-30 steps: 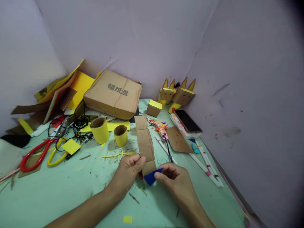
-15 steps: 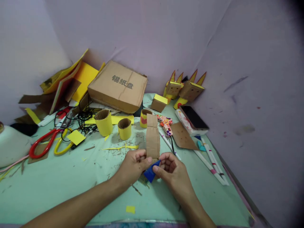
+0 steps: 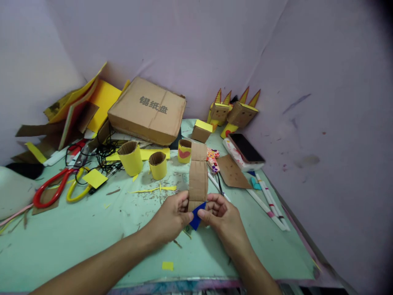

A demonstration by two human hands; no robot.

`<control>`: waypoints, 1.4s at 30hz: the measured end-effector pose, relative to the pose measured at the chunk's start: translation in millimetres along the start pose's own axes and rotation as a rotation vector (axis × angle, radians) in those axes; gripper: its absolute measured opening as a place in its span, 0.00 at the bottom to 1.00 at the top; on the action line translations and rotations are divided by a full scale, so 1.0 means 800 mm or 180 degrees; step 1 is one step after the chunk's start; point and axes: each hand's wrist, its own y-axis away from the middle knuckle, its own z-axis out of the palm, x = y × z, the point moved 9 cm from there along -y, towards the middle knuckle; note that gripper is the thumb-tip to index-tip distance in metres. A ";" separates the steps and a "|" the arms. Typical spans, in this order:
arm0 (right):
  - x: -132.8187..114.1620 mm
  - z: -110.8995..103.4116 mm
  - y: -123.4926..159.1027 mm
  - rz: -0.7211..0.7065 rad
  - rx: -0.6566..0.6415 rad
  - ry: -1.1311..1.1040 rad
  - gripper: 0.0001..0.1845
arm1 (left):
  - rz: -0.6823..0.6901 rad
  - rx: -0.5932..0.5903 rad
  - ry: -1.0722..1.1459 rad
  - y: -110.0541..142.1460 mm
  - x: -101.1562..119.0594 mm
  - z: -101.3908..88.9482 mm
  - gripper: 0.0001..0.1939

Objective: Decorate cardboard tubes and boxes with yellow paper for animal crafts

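Observation:
Between both hands a creased brown cardboard strip (image 3: 198, 180) is held upright over the table. A blue triangular piece (image 3: 198, 216) lies against its lower end, with both thumbs on it. My left hand (image 3: 174, 214) is closed around the strip's left edge, thumb on the blue piece. From the right side my right hand (image 3: 221, 216) pinches the same end, its thumb on the blue piece and its fingers curled behind. Just beyond the strip stands a small yellow cardboard ring (image 3: 184, 152) with a red heart; two more yellow rings (image 3: 158, 166) stand to the left.
Red-and-yellow-handled scissors (image 3: 58, 186) and tangled black cord (image 3: 104, 151) lie at left. A cardboard box (image 3: 150, 108) and stacked yellow sheets stand behind. Cardboard figures (image 3: 241, 114), a phone (image 3: 246, 147), a brown cardboard piece (image 3: 232, 171) and white markers (image 3: 272, 200) are at right.
The view has shifted slightly, so the scene sits a little further left. The cardboard strip is more upright, and the blue piece sits slightly higher with its angle changed. Both hands keep their hold.

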 end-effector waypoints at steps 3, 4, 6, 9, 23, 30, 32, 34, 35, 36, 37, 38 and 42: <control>0.000 0.001 0.001 -0.0017 -0.0101 0.0020 0.20 | 0.0058 -0.0007 -0.0055 0.000 0.004 0.001 0.16; 0.000 0.002 0.001 -0.0022 -0.0136 -0.0011 0.20 | 0.0056 0.0000 -0.0073 0.001 0.004 0.001 0.16; 0.001 0.002 0.001 -0.0040 -0.0197 -0.0110 0.19 | 0.0022 0.0150 -0.0188 0.002 0.003 -0.006 0.18; 0.000 0.002 0.000 -0.0132 -0.0255 -0.0207 0.18 | -0.0058 0.0633 -0.0576 0.005 -0.002 -0.024 0.21; -0.005 0.009 0.001 -0.0204 -0.0435 -0.0494 0.19 | 0.0132 0.0697 -0.1249 0.011 0.004 -0.022 0.07; -0.006 0.012 0.002 -0.0301 -0.0556 -0.0617 0.23 | -0.0002 0.0769 -0.1036 0.007 -0.001 -0.024 0.07; -0.005 0.012 0.001 -0.0293 -0.0534 -0.0642 0.24 | -0.0039 0.0779 -0.0873 0.007 -0.002 -0.026 0.09; -0.005 0.011 0.001 -0.0292 -0.0489 -0.0652 0.24 | -0.0034 0.0861 -0.0712 0.007 0.000 -0.032 0.11; -0.005 0.010 0.001 -0.0291 -0.0462 -0.0642 0.24 | -0.0044 0.0901 -0.0629 0.008 0.000 -0.034 0.12; -0.005 0.010 0.001 -0.0292 -0.0437 -0.0624 0.24 | -0.0057 0.0936 -0.0545 0.008 0.001 -0.037 0.13; -0.006 0.009 0.001 -0.0288 -0.0419 -0.0597 0.23 | -0.0075 0.0969 -0.0460 0.008 0.001 -0.038 0.13; -0.006 0.009 0.001 -0.0284 -0.0402 -0.0572 0.23 | -0.0104 0.0992 -0.0379 0.009 0.001 -0.040 0.14; -0.005 0.010 0.001 -0.0211 -0.0394 -0.0499 0.23 | -0.0271 0.1037 -0.0161 0.009 -0.008 -0.041 0.14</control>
